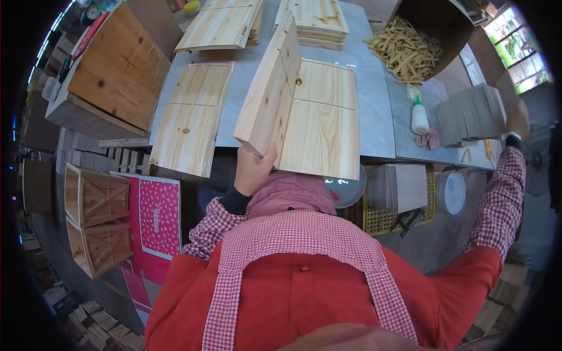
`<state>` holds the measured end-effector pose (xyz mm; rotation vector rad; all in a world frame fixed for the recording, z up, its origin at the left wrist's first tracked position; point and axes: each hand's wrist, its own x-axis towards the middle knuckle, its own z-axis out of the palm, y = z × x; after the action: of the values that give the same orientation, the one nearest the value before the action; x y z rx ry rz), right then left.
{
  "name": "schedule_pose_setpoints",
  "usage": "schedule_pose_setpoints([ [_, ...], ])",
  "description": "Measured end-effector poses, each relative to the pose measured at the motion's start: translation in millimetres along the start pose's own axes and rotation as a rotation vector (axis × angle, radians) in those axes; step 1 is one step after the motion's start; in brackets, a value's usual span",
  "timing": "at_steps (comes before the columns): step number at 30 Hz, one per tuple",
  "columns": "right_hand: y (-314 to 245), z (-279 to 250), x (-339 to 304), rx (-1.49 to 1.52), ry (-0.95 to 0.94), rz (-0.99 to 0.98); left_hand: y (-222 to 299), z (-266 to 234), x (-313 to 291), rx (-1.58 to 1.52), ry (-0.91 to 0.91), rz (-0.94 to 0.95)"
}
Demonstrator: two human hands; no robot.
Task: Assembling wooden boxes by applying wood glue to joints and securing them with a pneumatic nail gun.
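My left hand [256,169] is closed round the near lower edge of a pale pine panel [266,99], which stands tilted on edge. Its inner side meets a flat, grooved pine panel [319,128] lying at the table's front edge; whether the two are joined, I cannot tell. Far to the right, my right hand [518,121] is blurred beside a stack of thin grey boards [471,114]. It appears to grip one thin board [508,93] at the stack's right end; its fingers are partly hidden.
Another grooved panel [193,117] lies to the left, with stacked panels [313,23] behind. A tipped box spills wood strips [410,50] near a white glue bottle [420,119] and a pinkish cloth [428,139]. A large wooden box [120,64] stands left; a yellow crate [374,219] sits below the table.
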<state>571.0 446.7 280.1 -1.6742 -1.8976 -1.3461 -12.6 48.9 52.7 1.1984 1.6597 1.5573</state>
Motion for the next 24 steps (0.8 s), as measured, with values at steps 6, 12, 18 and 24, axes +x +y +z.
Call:
schedule_pose_setpoints([
  [6,-134,-60,68,0.312,0.382,-0.445,0,-2,-2,0.032,-0.033,-0.057],
  [12,-365,-152,-47,1.065,-0.176,-0.587,0,2,0,-0.001,0.059,-0.005],
  [18,-398,-164,-80,1.006,-0.098,-0.594,5,4,0,-0.008,0.089,-0.024],
  [24,-404,-135,-52,1.005,-0.142,-0.583,5,4,0,-0.018,0.066,-0.057],
])
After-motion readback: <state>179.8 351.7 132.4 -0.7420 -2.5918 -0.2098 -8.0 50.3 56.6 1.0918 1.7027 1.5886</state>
